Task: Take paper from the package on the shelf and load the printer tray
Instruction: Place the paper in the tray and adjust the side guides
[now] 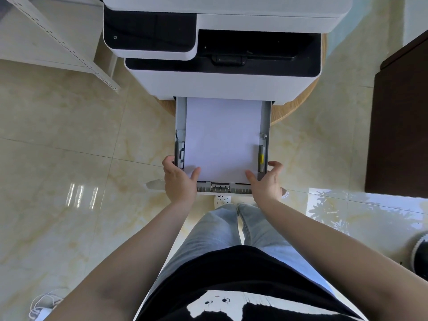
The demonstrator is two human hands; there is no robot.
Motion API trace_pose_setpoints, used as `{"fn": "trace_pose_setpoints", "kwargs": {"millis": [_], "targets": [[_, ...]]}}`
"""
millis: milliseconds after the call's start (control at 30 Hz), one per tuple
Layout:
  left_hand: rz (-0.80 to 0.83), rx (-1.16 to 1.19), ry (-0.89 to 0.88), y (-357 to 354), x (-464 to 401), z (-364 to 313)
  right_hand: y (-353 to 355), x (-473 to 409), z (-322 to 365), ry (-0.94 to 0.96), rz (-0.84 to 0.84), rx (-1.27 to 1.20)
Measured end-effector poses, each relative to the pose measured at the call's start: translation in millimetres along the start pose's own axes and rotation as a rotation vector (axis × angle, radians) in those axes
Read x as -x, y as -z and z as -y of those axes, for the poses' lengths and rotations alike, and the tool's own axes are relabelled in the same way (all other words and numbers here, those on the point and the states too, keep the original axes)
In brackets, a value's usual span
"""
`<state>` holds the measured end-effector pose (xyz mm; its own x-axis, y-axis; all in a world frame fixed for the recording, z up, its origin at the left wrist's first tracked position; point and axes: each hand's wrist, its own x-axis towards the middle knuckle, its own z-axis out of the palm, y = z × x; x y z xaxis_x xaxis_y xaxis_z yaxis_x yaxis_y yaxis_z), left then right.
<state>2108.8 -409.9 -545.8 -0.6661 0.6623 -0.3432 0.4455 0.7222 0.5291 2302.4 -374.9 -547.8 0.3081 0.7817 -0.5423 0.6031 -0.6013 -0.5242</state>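
Note:
A white and black printer (222, 79) stands on a round wooden stool. Its grey paper tray (265, 126) is pulled out toward me. A stack of white paper (222, 135) lies flat inside the tray. My left hand (179, 179) rests at the tray's near left corner, thumb on the paper and fingers around the tray's outer side. My right hand (266, 181) is at the near right corner, thumb on the paper's edge, fingers spread beside the tray wall. The paper package is not in view.
A white metal shelf frame (69, 49) stands at the upper left. A dark brown cabinet (398, 126) is at the right. The floor is glossy beige tile. White cables (44, 304) lie at the lower left, and a round dark object (420, 253) sits at the right edge.

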Motion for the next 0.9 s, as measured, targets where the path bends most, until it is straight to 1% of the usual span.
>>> {"fn": "trace_pose_setpoints", "kwargs": {"millis": [167, 300, 400, 567, 667, 767, 900], "targets": [[0.007, -0.035, -0.007, -2, -1, -1, -1, 1, 2, -0.024, 0.012, 0.007], [0.038, -0.172, -0.033, -5, 1, -3, -1, 1, 4, -0.006, 0.027, 0.138], [0.042, -0.232, -0.042, -6, 0, -4, -2, -1, 9, -0.015, 0.030, 0.189], [0.048, -0.235, -0.055, -6, -1, -5, -2, 0, 10, -0.016, 0.032, 0.199], [0.049, -0.225, -0.134, -5, 3, -3, 0, 3, 11, 0.025, 0.015, 0.185], [0.069, -0.220, -0.227, -4, 5, -2, 3, 10, 11, 0.123, -0.010, 0.205], [0.091, -0.222, -0.263, -6, 5, -1, 4, 13, 10, 0.202, 0.016, 0.288]]}}
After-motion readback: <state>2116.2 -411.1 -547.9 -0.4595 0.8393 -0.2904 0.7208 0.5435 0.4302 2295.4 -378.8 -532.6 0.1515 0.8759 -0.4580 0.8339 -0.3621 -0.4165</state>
